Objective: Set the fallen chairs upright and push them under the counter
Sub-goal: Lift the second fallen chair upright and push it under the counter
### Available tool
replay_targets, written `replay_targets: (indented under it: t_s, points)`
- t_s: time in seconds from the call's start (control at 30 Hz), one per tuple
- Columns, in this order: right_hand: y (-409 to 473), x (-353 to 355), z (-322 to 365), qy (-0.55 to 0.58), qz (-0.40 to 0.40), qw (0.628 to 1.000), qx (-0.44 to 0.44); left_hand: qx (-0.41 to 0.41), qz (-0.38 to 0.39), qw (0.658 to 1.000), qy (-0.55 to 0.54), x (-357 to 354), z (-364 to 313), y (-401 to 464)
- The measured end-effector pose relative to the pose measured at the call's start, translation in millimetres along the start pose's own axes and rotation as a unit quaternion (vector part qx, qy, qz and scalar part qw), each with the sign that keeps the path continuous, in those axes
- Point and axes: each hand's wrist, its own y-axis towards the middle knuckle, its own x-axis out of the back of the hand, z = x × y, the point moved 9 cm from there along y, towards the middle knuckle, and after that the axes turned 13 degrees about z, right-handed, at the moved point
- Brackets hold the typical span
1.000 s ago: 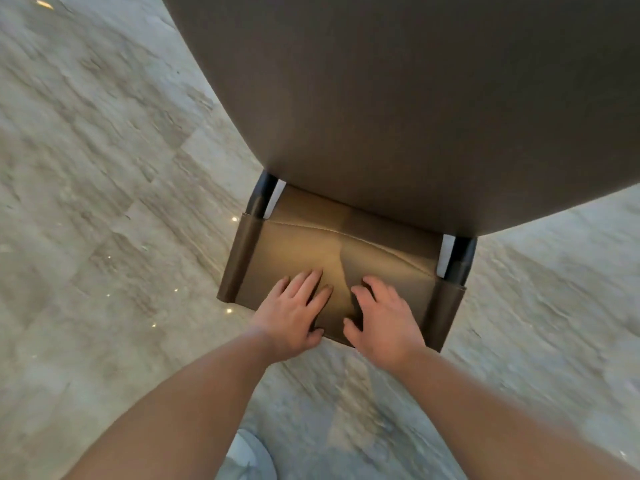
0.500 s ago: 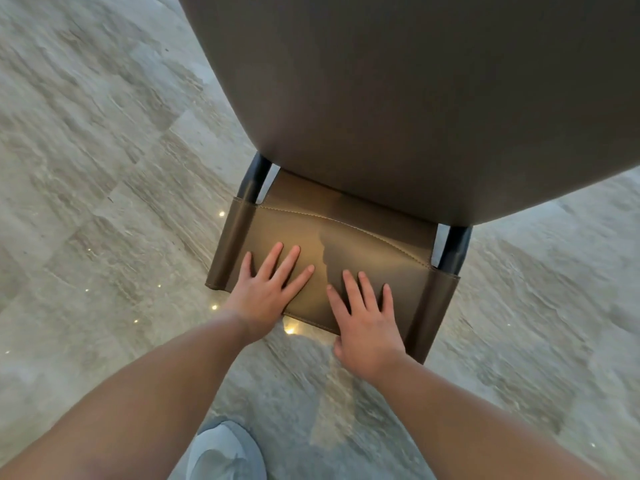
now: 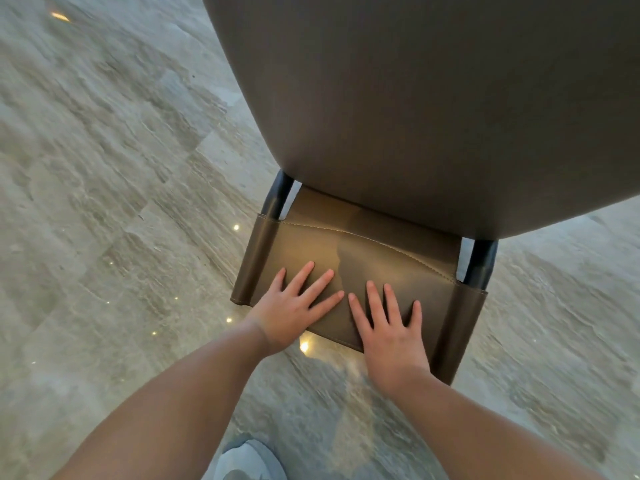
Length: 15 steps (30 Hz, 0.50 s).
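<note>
A chair with a brown leather backrest [image 3: 398,265] stands upright in the middle of the head view. Two black posts [image 3: 277,195] carry the backrest, and the seat is hidden beneath the grey-brown counter [image 3: 433,98] that fills the top. My left hand [image 3: 291,310] lies flat on the left half of the backrest with fingers spread. My right hand [image 3: 391,337] lies flat on the right half, fingers apart too. Neither hand wraps around anything.
Polished grey stone floor [image 3: 104,202] surrounds the chair and reflects small ceiling lights. The toe of my grey shoe [image 3: 249,459] shows at the bottom edge, just behind the chair.
My fingers have gone from bunched close together on the backrest to flat and spread. The hands now sit a little further apart.
</note>
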Motion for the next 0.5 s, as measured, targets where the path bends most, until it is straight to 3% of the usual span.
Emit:
replay_targets:
  t_s: [0.27,0.5]
  points:
    - [-28.0,25.0,-5.5,-0.007,0.02,0.999,0.042,0.01,0.017,1.0,0.004,29.0,-2.0,-22.3]
    - [-116.1,133.3,-19.0,0.02,0.04,0.997,0.06,-0.017,-0.029,0.999,0.013,148.9,5.6,-102.8]
